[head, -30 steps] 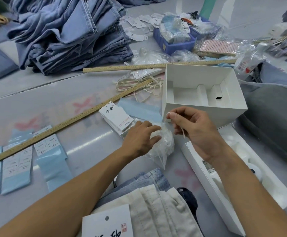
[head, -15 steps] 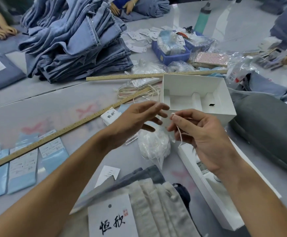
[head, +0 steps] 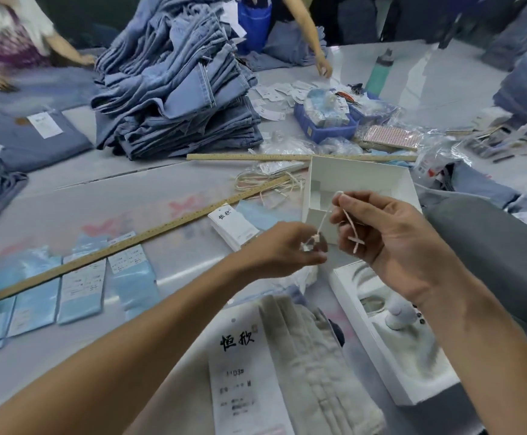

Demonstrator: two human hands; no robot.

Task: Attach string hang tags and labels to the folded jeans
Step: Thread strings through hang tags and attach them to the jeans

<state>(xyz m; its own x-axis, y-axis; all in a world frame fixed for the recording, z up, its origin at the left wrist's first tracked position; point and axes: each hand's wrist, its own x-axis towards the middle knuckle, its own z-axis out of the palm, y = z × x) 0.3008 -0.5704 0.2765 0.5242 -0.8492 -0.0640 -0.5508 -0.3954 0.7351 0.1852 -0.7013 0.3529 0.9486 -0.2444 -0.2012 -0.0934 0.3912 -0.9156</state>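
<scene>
Folded jeans (head: 318, 365) with hang tag (head: 240, 365) atop: counter (head: 161, 189) edge, 6 o'clock. Left hand (head: 284, 249): pinching lower end of white string (head: 323, 219), centre. Right hand (head: 391, 237): pinching string's upper end, 3 o'clock of left. White box (head: 356, 177): just beyond. Tag stack (head: 233, 226): 11 o'clock of left hand. Jeans pile (head: 177, 89): far, 11 o'clock.

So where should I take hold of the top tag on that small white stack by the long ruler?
Pinch the top white paper hang tag at its near-right corner, coming from the near right: the stack is fanned, so that edge overhangs, while the long wooden ruler blocks the far left side.
</scene>
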